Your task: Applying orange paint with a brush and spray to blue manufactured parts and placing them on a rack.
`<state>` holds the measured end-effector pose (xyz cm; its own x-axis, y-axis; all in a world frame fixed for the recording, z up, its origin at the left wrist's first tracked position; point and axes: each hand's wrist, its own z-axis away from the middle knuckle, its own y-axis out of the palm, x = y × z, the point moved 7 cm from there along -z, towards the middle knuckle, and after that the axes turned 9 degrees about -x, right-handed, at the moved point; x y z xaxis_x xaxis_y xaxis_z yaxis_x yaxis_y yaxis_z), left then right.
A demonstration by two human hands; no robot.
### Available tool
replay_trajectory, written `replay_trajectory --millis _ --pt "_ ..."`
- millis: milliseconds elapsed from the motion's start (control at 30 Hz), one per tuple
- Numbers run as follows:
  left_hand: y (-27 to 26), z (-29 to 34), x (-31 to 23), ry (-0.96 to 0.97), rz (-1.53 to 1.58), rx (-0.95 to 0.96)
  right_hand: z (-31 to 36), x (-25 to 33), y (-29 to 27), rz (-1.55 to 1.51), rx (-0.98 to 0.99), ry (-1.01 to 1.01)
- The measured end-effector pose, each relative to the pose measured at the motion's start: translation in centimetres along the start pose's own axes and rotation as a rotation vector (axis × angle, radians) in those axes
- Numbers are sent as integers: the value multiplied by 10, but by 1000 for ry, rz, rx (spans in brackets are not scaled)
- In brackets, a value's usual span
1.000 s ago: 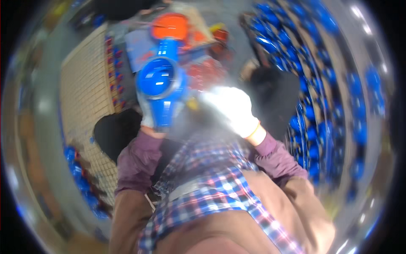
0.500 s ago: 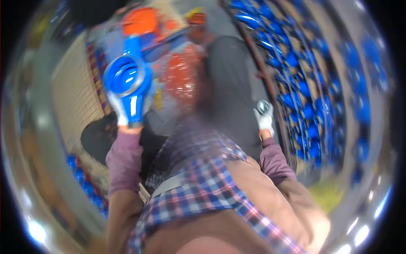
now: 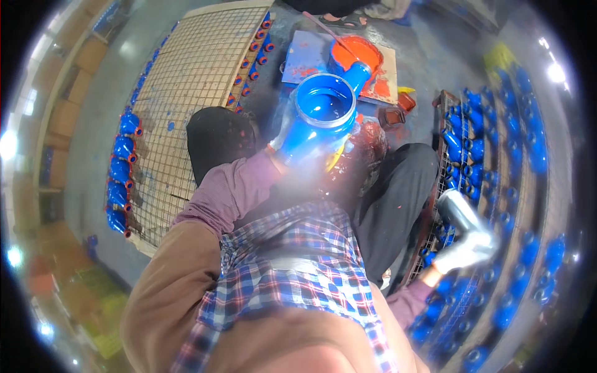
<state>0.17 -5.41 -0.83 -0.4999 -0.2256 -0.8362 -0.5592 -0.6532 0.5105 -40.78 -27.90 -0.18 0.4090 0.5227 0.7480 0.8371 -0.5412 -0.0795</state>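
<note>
A glossy blue hollow casting [image 3: 322,127], with a wide round mouth and a narrower neck, is tilted in front of me. My left hand [image 3: 287,138], in a pale glove, is wrapped round its near side. The neck points away and overlaps the pan of orange-red paint [image 3: 372,55]; whether it touches the paint I cannot tell. Out to the right, my gloved right hand [image 3: 466,252] is closed round a silver metal cylinder [image 3: 459,211], slightly blurred, above the rack of blue castings [image 3: 457,143].
A stick [image 3: 323,28] leans in the paint pan, which stands on a stained board [image 3: 305,59]. On the left lies a wire-mesh rack [image 3: 199,68] with red-ended blue castings [image 3: 121,168] along its edges. Another person's sandalled feet [image 3: 342,22] show at the far side.
My view has turned. The left hand has brought the blue casting rightward, its neck now over the paint pan. My right hand has swung out over the right rack with the silver cylinder.
</note>
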Motion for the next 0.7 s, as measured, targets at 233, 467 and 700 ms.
replay_trajectory --millis 233,467,700 --pt "6 -7 9 -199 578 203 18 156 74 -386 544 -160" --pt "6 -1 -8 -167 649 240 -3 200 87 -577 383 -12" --pt "-6 -23 -2 -15 263 136 112 222 130 -795 1118 394"
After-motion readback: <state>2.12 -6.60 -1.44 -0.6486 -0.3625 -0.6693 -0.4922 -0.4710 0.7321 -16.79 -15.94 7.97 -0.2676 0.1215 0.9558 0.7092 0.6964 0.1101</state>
